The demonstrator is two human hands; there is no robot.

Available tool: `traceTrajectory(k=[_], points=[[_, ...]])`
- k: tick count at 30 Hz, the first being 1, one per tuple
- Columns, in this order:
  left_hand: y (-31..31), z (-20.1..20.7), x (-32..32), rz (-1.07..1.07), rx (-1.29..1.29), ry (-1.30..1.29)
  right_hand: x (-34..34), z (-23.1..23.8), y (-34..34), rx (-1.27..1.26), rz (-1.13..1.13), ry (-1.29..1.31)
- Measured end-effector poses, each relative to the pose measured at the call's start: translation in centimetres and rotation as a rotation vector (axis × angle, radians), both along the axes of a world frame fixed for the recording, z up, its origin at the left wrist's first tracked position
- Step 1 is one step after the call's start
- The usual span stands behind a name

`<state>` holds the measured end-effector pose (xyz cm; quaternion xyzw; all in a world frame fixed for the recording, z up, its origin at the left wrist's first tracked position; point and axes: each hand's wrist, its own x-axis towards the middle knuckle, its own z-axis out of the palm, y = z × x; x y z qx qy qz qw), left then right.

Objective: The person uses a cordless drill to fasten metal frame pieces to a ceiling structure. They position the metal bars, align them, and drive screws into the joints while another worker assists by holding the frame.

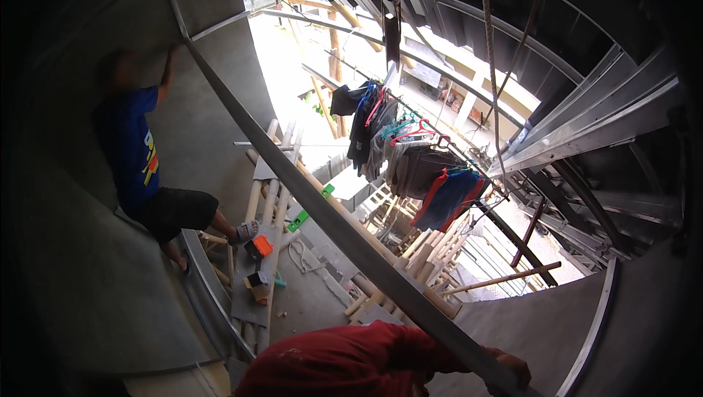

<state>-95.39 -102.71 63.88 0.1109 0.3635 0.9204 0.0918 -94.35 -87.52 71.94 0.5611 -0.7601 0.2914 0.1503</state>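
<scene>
1. Grey metal beam (366, 256) slants across the view, from upper left to lower right.
2. Near its lower end, one hand (515, 370), beside a red sleeve (417, 342), is curled on it; I cannot tell its side, nor the other's state.
3. Co-worker (135, 141) raises an arm (167, 78) near the upper end.
4. Green level (298, 222) shows behind the beam, near an orange box (261, 245).
</scene>
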Motion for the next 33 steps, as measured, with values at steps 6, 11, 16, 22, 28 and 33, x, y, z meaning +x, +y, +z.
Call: traceTrajectory(k=[6, 11, 16, 22, 28, 33], points=[[0.6, 0.1, 0.5, 0.120, 0.017, -0.025, -1.4, -0.4, 1.1, -0.002, -0.012, 0.000], [-0.4, 1.4, 4.3, 0.156, 0.014, 0.115, -3.9, -1.1, 3.5, -0.014, -0.043, 0.008], [1.0, 5.4, 4.9, 0.045, 0.036, 0.004, -5.2, -0.5, 10.3, 0.014, -0.369, 0.074], [1.4, 8.7, 4.7, 0.085, 0.089, -0.012, -4.3, 0.6, 9.7, -0.029, -0.371, -0.244], [1.3, 8.8, 4.8, 0.114, 0.028, -0.140, -2.1, 3.3, 8.7, -0.011, -0.424, -0.343], [1.0, 8.6, 4.7, 0.089, 0.055, -0.094, -1.3, 3.1, 8.6, -0.002, -0.460, -0.398]])
